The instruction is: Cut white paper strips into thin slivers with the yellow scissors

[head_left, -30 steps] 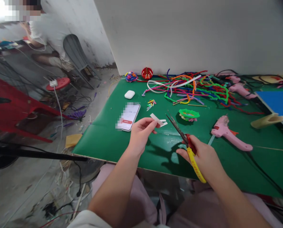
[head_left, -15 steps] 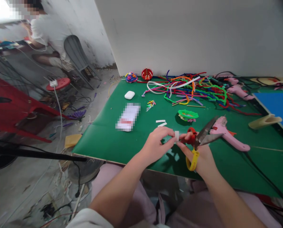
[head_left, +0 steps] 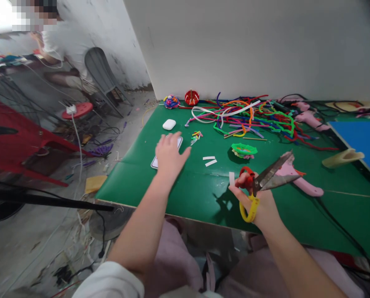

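Observation:
My left hand (head_left: 169,155) is spread over a phone (head_left: 154,162) that lies on the green table; whether the fingers touch it I cannot tell. In my right hand (head_left: 261,207) are scissors (head_left: 267,176) with red and yellow handles, their blades apart and pointing right. The same hand pinches a short white strip (head_left: 231,179) between thumb and fingertip. Two more white strips (head_left: 210,161) lie flat on the table between my hands. Beyond my right hand sits a green and pink ornament (head_left: 243,150). A pink glue gun (head_left: 299,180) lies behind the scissor blades.
A tangle of colourful pipe cleaners (head_left: 250,114) runs along the back, beside a second pink glue gun (head_left: 312,118). A white earbud case (head_left: 169,124) lies beyond the phone. A bamboo piece (head_left: 343,158) and blue board (head_left: 360,138) are at right. A person (head_left: 68,45) sits far left.
My left hand has let go of the white strip and moved left over the phone. My right hand keeps the strip and the scissors, nearly in place.

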`<control>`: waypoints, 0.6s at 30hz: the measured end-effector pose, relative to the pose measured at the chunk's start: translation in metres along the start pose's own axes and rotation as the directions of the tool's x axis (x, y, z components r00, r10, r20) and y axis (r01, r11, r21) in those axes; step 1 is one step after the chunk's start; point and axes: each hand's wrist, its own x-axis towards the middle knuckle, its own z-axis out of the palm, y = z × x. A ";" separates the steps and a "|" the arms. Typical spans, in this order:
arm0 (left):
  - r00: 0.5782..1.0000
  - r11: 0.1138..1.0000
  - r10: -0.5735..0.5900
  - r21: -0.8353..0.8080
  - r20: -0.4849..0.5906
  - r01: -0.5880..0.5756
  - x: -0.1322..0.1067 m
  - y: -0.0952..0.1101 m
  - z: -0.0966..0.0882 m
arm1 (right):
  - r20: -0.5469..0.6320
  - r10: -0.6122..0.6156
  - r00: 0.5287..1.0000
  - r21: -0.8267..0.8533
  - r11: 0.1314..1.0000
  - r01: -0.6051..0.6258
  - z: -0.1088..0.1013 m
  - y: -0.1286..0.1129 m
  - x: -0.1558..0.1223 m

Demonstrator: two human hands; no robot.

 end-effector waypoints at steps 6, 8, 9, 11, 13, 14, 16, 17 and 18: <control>0.940 0.901 -0.298 0.374 0.165 0.220 0.028 -0.032 0.009 | 0.027 0.009 1.000 -0.030 1.000 -0.009 -0.002 0.002 -0.001; 0.944 0.892 -0.293 0.398 0.153 0.212 0.027 -0.031 0.013 | 0.028 0.014 0.999 -0.016 1.000 -0.014 -0.002 0.005 -0.001; 0.946 0.891 -0.290 0.402 0.147 0.210 0.027 -0.029 0.013 | 0.030 0.016 0.999 -0.008 1.000 -0.016 -0.002 0.007 -0.001; 0.947 0.891 -0.287 0.402 0.144 0.209 0.026 -0.028 0.013 | 0.038 0.016 0.999 -0.014 1.000 -0.016 -0.002 0.008 -0.001; 0.947 0.894 -0.289 0.394 0.142 0.213 0.026 -0.027 0.012 | 0.048 0.018 0.999 -0.028 0.999 -0.016 -0.002 0.008 -0.001; 0.946 0.895 -0.291 0.390 0.140 0.217 0.026 -0.028 0.011 | 0.049 0.019 0.999 -0.028 0.999 -0.017 -0.002 0.008 -0.001; 0.943 0.895 -0.300 0.384 0.145 0.226 0.026 -0.030 0.008 | 0.046 0.018 0.999 -0.011 1.000 -0.018 -0.002 0.008 -0.001; 0.940 0.895 -0.307 0.382 0.153 0.230 0.026 -0.031 0.007 | 0.044 0.018 0.999 0.000 1.000 -0.018 -0.002 0.008 0.000; 0.937 0.894 -0.312 0.381 0.159 0.234 0.025 -0.031 0.006 | 0.041 0.016 0.999 0.013 1.000 -0.017 -0.002 0.008 0.000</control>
